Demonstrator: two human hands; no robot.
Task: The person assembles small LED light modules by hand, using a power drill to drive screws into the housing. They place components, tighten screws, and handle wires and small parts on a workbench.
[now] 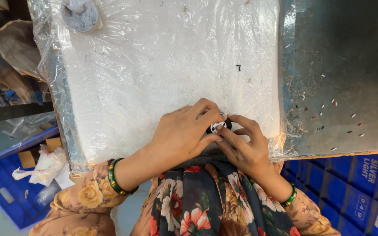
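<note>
Floral-print clothing (206, 205) fills the near edge below both hands. Left hand (182, 133) and right hand (246, 148) meet, fingertips pinched together on a small round black-and-white part (218, 126), held at the near edge of the plastic-covered white pad (162, 65). Beyond the right hand, the grey metal surface (342, 57) carries scattered small chips (329, 116). Green bangles ring both wrists.

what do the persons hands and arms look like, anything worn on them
Both hands are bare, with no gloves or rings visible. The left hand has a green bangle with gold trim at the wrist; the right hand wears a thinner green bangle. Both forearms are uncovered; tan sleeves printed with yellow flowers begin near the elbows.
</note>
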